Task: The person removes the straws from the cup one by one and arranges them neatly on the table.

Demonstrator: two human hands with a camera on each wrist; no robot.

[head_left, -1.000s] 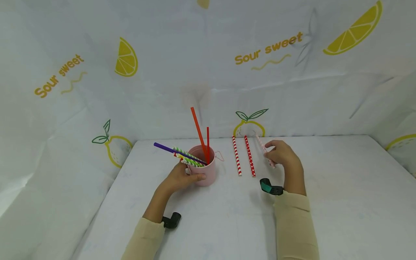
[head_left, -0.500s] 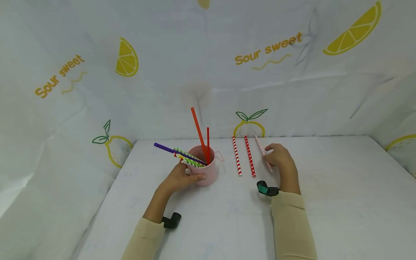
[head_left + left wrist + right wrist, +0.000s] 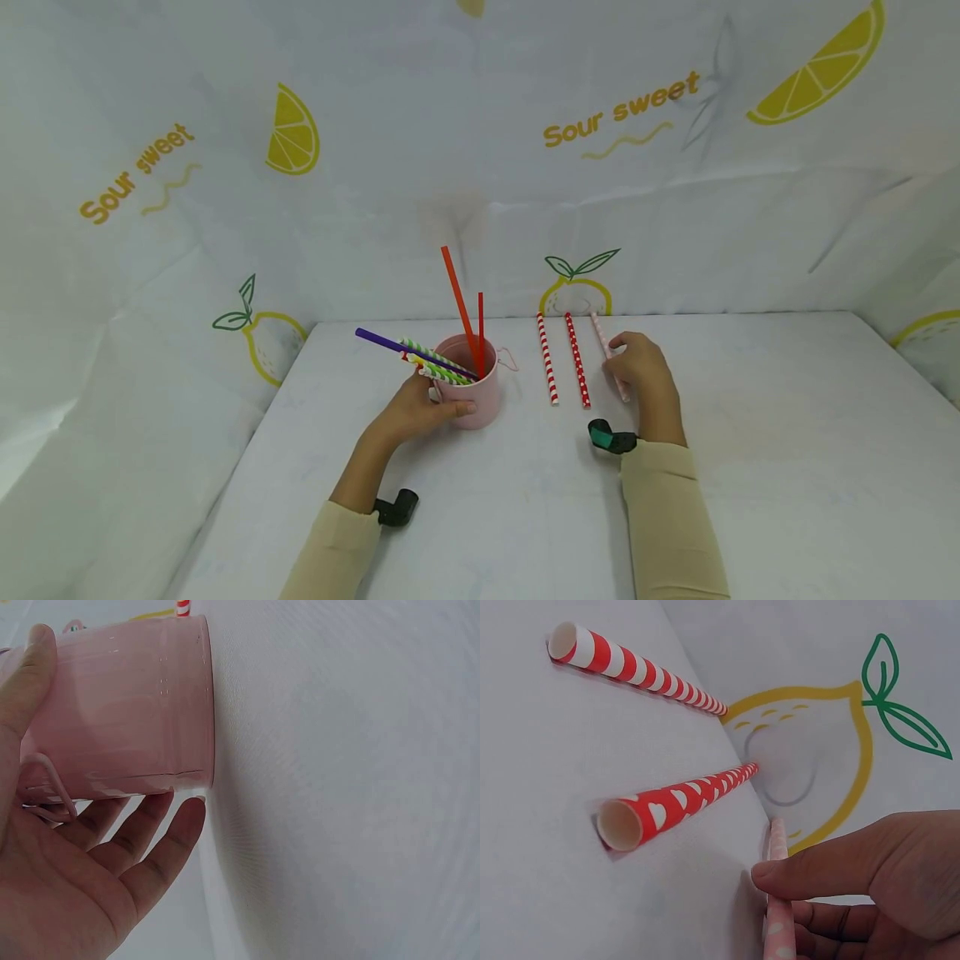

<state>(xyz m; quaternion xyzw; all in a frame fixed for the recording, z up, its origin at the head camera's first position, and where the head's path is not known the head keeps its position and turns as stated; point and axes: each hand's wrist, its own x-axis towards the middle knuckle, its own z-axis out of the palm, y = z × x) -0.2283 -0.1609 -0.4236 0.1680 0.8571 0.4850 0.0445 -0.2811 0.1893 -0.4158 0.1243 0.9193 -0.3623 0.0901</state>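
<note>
My left hand (image 3: 414,410) holds a small pink metal bucket (image 3: 482,407) upright, thumb on its near side. In the left wrist view, the fingers reach under the bucket wall (image 3: 135,705) past a wire handle (image 3: 49,776). Drinking straws lean in the bucket: a purple one (image 3: 378,340), two red ones, and several patterned ones (image 3: 442,372). To the right, my right hand (image 3: 643,367) pinches a pale pink straw (image 3: 780,930) with white marks between thumb and fingers. It lies alongside a red straw with white hearts (image 3: 694,799) and a red-and-white striped straw (image 3: 630,667).
The white table (image 3: 525,500) meets a white cloth backdrop (image 3: 375,208) printed with lemons right behind the straws' far ends. A thin pink wire handle (image 3: 508,360) sticks out from the bucket's right side, toward the striped straw.
My right hand has shifted a little left with the pale pink straw, whose near end has come closer to me. The left hand and bucket have stayed put.
</note>
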